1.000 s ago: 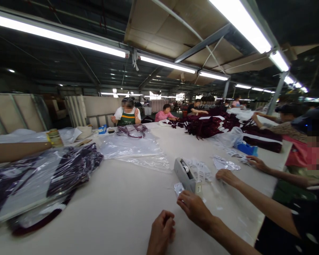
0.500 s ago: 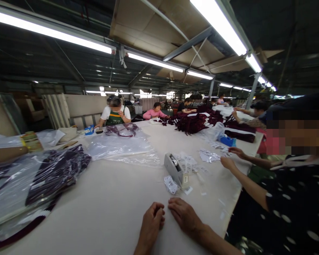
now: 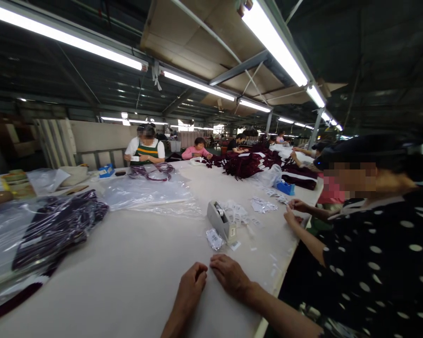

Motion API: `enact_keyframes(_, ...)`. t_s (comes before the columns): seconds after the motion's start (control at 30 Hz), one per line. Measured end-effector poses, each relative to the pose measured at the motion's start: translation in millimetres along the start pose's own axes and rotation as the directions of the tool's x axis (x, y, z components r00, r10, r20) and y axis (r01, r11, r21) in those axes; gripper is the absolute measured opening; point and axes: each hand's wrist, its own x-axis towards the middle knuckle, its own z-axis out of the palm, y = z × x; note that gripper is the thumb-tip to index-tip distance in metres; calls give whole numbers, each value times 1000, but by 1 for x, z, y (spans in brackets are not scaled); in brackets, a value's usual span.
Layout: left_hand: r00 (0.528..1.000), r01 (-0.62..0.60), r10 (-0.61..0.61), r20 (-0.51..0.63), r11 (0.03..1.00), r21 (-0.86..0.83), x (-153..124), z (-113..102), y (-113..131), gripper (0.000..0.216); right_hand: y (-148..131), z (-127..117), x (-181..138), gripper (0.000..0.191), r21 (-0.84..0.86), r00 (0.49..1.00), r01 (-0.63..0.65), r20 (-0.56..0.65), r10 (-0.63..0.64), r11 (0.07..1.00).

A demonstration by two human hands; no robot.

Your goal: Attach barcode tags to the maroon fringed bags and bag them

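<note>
My left hand (image 3: 192, 284) rests on the white table (image 3: 127, 277) with its fingers curled in a loose fist; whether it holds anything is hidden. My right hand (image 3: 229, 274) lies beside it, fingers bent down onto the table, almost touching the left. Just beyond them sit a small clear packet (image 3: 215, 238) and a grey tape dispenser (image 3: 220, 220). Several small clear packets and labels (image 3: 262, 204) are scattered past the dispenser.
A person in a black dotted top (image 3: 377, 253) sits close at my right, their hands (image 3: 292, 212) on the table edge. Bagged dark garments (image 3: 52, 225) lie at left, clear plastic sheets (image 3: 148, 192) in the middle, a maroon garment pile (image 3: 246, 164) farther back. Other workers sit around the table.
My right hand has drawn back from the tape dispenser to lie beside my left hand. The view has turned right, bringing the neighbouring person more into sight.
</note>
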Motion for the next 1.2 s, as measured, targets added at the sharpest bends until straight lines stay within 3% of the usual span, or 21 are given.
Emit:
enact_keyframes(0.1, 1000, -5, 5, -19, 1000, 15, 1, 1, -1, 21, 3, -39, 15, 26, 117, 988, -114, -89, 124, 987)
enact_keyframes(0.17, 999, -18, 19, -28, 1000, 21, 1, 3, -2, 20, 10, -78, 31, 28, 206, 916, -297, -214, 339, 932)
enact_keyframes(0.27, 999, -39, 41, -33, 998, 48, 0, 5, -3, 20, 26, -132, 54, 37, 251, 812, -433, -309, 496, 866)
enact_keyframes(0.33, 999, -40, 42, -34, 997, 62, -2, 6, -4, 20, 36, -153, 60, 41, 276, 766, -484, -325, 554, 831)
enact_keyframes(0.4, 999, -41, 43, -30, 997, 69, -3, 6, -4, 19, 38, -159, 60, 41, 295, 745, -515, -310, 591, 805)
enact_keyframes(0.5, 999, -48, 49, -22, 997, 68, -3, 4, -4, 18, 25, -146, 51, 40, 305, 741, -540, -269, 615, 784)
enact_keyframes(0.6, 998, -54, 55, -23, 998, 38, -5, -1, 3, 18, -8, -118, 36, 41, 342, 748, -564, -173, 640, 752)
enact_keyframes(0.67, 997, -72, 72, -21, 997, 2, -9, -5, 12, 18, -42, -96, 21, 42, 410, 773, -583, 17, 634, 701)
enact_keyframes(0.73, 996, -91, 90, -16, 995, -39, -13, -9, 25, 20, -81, -77, 0, 43, 473, 772, -636, 366, 520, 610)
enact_keyframes(0.77, 997, -69, 68, -27, 996, -53, -15, -11, 32, 20, -100, -71, -12, 42, 474, 725, -679, 555, 408, 560)
enact_keyframes(0.8, 998, -42, 39, -40, 997, -68, -17, -14, 39, 21, -118, -66, -24, 41, 447, 641, -725, 717, 275, 523)
enact_keyframes(0.87, 999, 5, -10, -45, 993, -121, -23, -23, 52, 22, -143, -63, -47, 33, 362, 456, -761, 889, 47, 538)
enact_keyframes(0.9, 999, -19, 13, -34, 984, -179, -29, -31, 60, 24, -149, -62, -58, 29, 335, 405, -742, 914, -9, 581)
enact_keyframes(0.93, 998, -59, 55, -25, 972, -226, -37, -40, 69, 24, -151, -61, -68, 28, 319, 387, -710, 922, -30, 628)
enact_keyframes(1.03, 995, -90, 96, 16, 970, -225, -87, -79, 103, 23, -137, -55, -100, 31, 269, 410, -651, 911, 31, 710)
enact_keyframes(1.13, 977, 36, -11, 213, 993, -113, -167, -109, 125, 23, -110, -47, -139, 35, 196, 412, -690, 898, 156, 697)
enact_keyframes(1.2, 923, 219, -174, 344, 971, -97, -227, -109, 116, 24, -94, -41, -166, 34, 162, 439, -695, 867, 236, 700)
